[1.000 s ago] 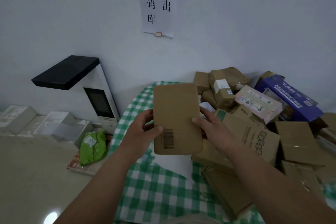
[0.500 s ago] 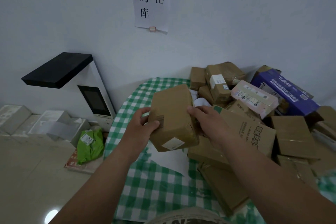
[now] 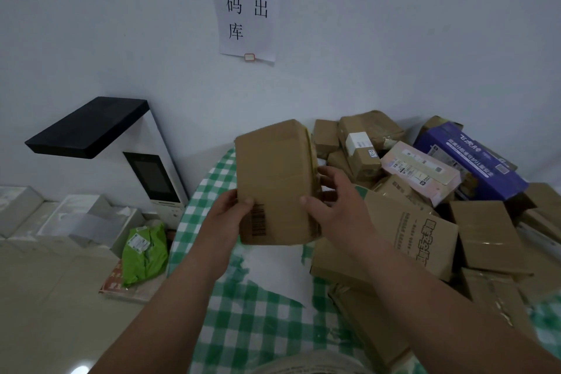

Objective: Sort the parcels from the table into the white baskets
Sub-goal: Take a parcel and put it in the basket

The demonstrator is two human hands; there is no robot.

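Note:
I hold a small brown cardboard parcel [image 3: 274, 179] upright above the green checked table [image 3: 243, 328], its barcode face turned toward me. My left hand [image 3: 226, 218] grips its lower left edge with the thumb beside the barcode. My right hand [image 3: 334, 206] grips its right side, thumb on the front, fingers behind. A heap of brown parcels [image 3: 403, 228] fills the table's right half. White baskets [image 3: 76, 218] stand on the floor at the left.
A white scanner with a black top [image 3: 151, 170] stands against the wall left of the table. A green bag parcel [image 3: 145, 255] lies on the floor below it. A blue box [image 3: 467, 158] and a pink box [image 3: 422, 173] top the heap. A paper sign [image 3: 247, 3] hangs on the wall.
The parcel has been turned over in both hands: the flat barcode face showed first, then a tilted side with a white label, now the barcode face stands upright again.

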